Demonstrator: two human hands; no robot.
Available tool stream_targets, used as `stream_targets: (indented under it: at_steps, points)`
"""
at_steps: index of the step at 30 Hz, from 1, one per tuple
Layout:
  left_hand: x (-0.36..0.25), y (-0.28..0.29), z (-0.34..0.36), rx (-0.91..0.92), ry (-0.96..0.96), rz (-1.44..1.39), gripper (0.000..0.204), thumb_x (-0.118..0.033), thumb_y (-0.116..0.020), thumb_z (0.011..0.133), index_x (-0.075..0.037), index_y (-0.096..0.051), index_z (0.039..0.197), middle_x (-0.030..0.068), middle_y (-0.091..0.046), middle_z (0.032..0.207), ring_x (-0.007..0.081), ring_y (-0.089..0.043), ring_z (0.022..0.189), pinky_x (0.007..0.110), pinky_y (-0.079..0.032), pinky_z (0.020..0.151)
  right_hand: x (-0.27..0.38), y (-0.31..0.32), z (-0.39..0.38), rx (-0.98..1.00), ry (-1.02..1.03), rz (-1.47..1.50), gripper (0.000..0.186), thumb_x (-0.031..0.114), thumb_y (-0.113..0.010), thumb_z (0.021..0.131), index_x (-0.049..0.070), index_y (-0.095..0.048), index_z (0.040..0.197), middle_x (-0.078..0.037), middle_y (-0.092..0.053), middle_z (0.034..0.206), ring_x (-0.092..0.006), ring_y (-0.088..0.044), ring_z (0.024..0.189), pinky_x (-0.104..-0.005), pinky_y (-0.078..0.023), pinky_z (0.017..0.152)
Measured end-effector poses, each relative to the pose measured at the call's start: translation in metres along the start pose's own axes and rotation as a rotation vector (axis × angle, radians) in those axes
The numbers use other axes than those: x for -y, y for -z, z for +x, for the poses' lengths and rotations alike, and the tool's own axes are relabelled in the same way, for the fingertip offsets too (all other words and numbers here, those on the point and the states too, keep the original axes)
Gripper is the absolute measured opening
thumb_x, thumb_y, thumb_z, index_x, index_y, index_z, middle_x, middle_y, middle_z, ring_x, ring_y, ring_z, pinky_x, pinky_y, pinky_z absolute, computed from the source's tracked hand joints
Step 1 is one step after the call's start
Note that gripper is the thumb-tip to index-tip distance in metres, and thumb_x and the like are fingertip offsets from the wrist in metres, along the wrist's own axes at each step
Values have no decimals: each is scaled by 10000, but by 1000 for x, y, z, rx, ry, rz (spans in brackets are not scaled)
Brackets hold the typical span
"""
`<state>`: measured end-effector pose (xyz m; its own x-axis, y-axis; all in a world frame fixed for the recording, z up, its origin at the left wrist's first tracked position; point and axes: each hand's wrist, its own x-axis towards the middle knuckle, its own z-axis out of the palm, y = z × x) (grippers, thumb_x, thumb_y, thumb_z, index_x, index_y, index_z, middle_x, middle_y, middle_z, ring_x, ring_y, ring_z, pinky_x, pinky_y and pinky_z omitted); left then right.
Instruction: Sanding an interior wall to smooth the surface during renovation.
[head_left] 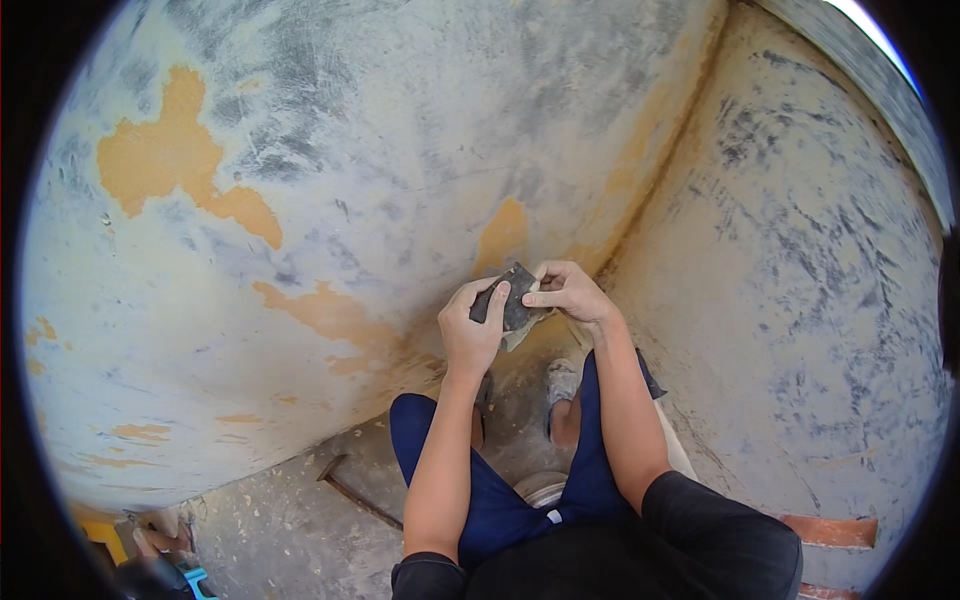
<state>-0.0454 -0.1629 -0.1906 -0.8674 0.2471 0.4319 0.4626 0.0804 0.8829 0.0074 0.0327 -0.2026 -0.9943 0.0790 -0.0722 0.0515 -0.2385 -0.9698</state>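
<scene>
Corner of two patched walls (330, 180), grey filler over orange. Left hand (470, 330) and right hand (570, 292), both pinched on a dark sandpaper sheet (513, 300) held centre, near the corner. Judged best: fold it flat and grip firmly.

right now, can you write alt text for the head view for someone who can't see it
Both bare hands, left hand and right hand, hold a dark grey folded sheet of sandpaper before a corner of patchy grey-white plastered walls with orange patches. Blue-trousered legs stand on a dusty floor.
</scene>
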Motion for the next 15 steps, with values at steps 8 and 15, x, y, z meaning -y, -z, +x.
stream_targets:
  at_steps: [8,15]
  points:
    - [33,35,-13,-44,124,36,268,-215,-749,969,19,-738,1097,168,-782,959,225,-746,863,345,-559,828,-24,-23,33,252,-64,82,270,81,-855,847,-14,-770,1085,-34,-757,1035,-109,-675,912,-283,-535,854]
    - [17,15,-6,-61,29,107,265,-198,-752,943,-34,-745,1152,159,-739,1041,311,-716,955,384,-552,868,-13,-33,5,58,-101,144,323,219,-771,965,-36,-741,1161,-28,-749,1041,-99,-673,914,-271,-535,840]
